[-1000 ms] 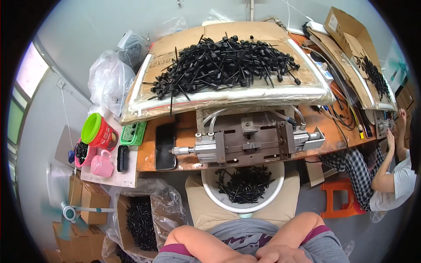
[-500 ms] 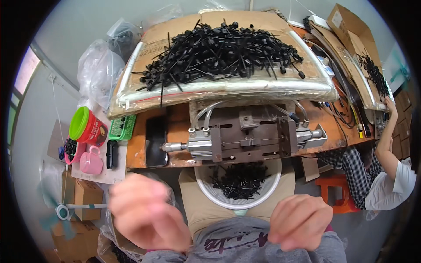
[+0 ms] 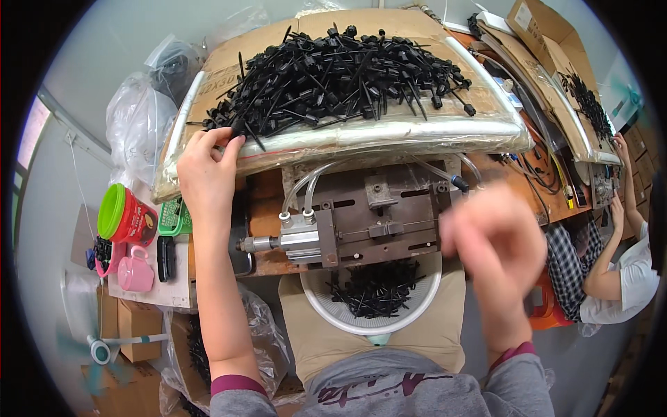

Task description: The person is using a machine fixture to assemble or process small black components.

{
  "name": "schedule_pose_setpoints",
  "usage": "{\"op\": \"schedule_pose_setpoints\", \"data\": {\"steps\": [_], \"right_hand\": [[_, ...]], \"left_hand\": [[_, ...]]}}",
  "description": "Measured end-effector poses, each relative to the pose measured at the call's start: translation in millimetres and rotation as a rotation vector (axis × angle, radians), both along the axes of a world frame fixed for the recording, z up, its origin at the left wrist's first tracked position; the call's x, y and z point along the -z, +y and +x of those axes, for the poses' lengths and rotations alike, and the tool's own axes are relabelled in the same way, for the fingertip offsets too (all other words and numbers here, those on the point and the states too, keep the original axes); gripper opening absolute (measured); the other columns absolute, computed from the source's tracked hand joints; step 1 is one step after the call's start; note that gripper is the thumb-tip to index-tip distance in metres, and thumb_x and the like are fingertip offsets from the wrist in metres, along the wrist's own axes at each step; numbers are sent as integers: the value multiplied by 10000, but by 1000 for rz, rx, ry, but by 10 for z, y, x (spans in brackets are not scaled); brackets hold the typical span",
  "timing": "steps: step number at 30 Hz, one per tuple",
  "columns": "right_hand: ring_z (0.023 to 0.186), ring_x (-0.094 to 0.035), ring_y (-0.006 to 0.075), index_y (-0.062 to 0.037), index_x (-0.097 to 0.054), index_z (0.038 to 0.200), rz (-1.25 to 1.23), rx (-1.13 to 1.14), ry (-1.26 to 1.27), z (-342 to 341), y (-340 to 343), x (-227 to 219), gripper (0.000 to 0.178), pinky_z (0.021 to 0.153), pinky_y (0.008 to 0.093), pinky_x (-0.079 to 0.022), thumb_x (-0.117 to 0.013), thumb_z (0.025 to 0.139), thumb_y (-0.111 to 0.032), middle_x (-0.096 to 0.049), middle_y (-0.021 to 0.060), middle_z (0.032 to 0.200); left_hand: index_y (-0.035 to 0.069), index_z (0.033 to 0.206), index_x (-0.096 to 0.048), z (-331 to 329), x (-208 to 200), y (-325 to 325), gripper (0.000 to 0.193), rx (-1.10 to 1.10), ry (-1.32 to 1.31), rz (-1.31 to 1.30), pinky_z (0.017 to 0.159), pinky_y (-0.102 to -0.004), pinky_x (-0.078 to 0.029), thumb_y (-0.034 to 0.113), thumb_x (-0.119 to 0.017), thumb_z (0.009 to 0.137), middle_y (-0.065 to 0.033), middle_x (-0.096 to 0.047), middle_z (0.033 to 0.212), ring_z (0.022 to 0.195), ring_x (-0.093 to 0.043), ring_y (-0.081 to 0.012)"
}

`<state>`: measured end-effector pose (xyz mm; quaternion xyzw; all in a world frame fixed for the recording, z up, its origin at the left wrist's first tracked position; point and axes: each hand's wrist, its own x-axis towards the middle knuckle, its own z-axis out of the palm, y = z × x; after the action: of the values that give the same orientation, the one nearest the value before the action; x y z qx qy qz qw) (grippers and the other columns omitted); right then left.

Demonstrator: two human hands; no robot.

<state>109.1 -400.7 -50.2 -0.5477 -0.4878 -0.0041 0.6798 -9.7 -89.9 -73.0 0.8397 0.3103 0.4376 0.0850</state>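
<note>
My left hand (image 3: 208, 163) is at the near left corner of the cardboard-covered tray (image 3: 215, 90), thumb and fingertips closed on a black plastic part with a thin stem (image 3: 238, 130) at the edge of the pile. That pile of black stemmed parts (image 3: 347, 80), with chunky heads, covers much of the tray. My right hand (image 3: 497, 240) hangs over the right end of the metal clamping fixture (image 3: 379, 212); motion smears its fingers, and it hides the fixture's right cylinder. In my lap, below the fixture, a white plastic basket (image 3: 313, 295) holds more black parts.
Clear air hoses (image 3: 313, 187) run into the fixture. To the left stand a red tub with a green rim (image 3: 128, 215), a pink mug (image 3: 135, 271) and a green basket (image 3: 170, 219). A co-worker (image 3: 622, 278) sits at the right beside another parts tray (image 3: 570, 111).
My left hand has gone from above my lap up to the tray's left corner and closed on a part. My right hand has risen toward the fixture's right end. The view has shifted slightly.
</note>
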Motion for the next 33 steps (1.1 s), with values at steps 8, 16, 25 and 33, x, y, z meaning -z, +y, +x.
{"op": "schedule_pose_setpoints", "data": {"steps": [8,16,25,33], "right_hand": [[706,-562,118,-37,-672,964,6,-477,387,234,-120,-622,134,642,249,-469,-587,1010,-130,-664,84,937],[690,-593,164,-74,-721,984,-101,-477,373,-520,-614,-779,132,605,292,-484,-591,997,-95,-643,96,873],[787,-638,254,-41,-697,1013,-343,-1004,-335,374,-194,-41,173,710,357,-518,-699,910,-180,-683,98,925],[723,-658,292,-39,-664,946,-503,525,-583,1507,908,43,285,685,411,-523,-827,777,-202,-657,92,775]], "left_hand": [[-14,974,-748,7,-7,-140,149,166,-175,-110,648,-284,-516,22,-760,830,-86,-721,890,650,-654,-128],[29,1064,-749,-158,-184,-869,353,299,-201,255,879,-338,-560,-33,-819,723,-144,-717,1181,1006,-708,-241],[31,1045,-768,-395,248,-1654,416,661,-13,-89,842,-350,-596,91,-911,658,-202,-642,1291,971,-700,-248],[0,968,-719,-163,798,-1924,305,587,174,-20,863,-379,-599,130,-845,722,-201,-679,1257,907,-725,-291]]}}
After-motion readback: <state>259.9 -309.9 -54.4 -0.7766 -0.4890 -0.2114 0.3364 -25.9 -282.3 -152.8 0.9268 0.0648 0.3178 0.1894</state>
